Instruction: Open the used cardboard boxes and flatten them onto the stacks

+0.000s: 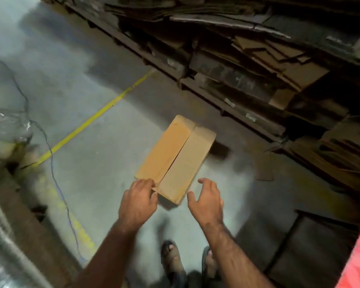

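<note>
Looming beyond both hands, the stacks (268,65) of flattened cardboard are sitting on dark pallets, edges ragged and several sheets sticking out past the rest. Risk, imo: anything laid on top w/o squaring up could be sliding off, since the pile is already looking uneven.

Next down in size, the box (176,159) is lying on the floor (87,84) just ahead of the hands, long axis pointing away, top flaps meeting along a centre seam that is gaping slightly at the near end. What's inside: can't tell, flaps are still covering the opening. If something is left in there, it could be dropping out once the box gets opened or crushed flat.

A thin cable (50,154) is trailing over the floor well off to the left of the left hand; a foot could be catching it while carrying cardboard over to the stacks.

The left hand (138,201) is resting its fingertips on the near left corner of the box, fingers curled at the flap edge but not clearly gripping yet. The right hand (207,199) is hovering just beside the near right corner, fingers spread wide, holding nothing, apart from the cardboard. Pulling w/ only the left could be tearing the flap or skidding the box away.
</note>
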Action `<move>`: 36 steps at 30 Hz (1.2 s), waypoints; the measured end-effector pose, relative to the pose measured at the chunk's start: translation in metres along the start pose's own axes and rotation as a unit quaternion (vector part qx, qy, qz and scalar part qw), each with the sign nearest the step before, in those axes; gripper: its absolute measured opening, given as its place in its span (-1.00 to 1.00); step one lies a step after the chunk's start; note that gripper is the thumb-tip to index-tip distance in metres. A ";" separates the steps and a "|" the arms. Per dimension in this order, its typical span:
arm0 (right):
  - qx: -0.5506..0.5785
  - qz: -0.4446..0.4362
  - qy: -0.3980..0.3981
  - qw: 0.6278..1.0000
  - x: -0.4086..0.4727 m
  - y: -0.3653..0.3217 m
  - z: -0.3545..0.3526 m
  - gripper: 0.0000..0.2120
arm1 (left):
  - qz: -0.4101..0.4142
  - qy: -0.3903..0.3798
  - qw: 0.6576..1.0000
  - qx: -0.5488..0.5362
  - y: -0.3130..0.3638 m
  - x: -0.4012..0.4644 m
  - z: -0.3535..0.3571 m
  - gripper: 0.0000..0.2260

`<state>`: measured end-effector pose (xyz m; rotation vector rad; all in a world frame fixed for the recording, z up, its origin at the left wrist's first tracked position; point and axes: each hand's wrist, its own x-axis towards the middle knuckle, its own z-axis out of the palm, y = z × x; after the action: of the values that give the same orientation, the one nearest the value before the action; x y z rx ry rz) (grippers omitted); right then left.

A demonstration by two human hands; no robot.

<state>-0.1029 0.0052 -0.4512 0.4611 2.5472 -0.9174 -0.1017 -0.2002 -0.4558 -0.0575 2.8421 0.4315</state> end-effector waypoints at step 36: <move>0.442 0.213 -0.004 0.871 0.163 0.088 0.075 -0.31 | -0.303 0.085 0.794 -0.520 -0.040 0.128 0.101 -0.60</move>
<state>-0.1882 0.0475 -0.6272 1.2007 1.7372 -1.8340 -0.1967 -0.2081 -0.5941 -1.1961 2.1392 1.7765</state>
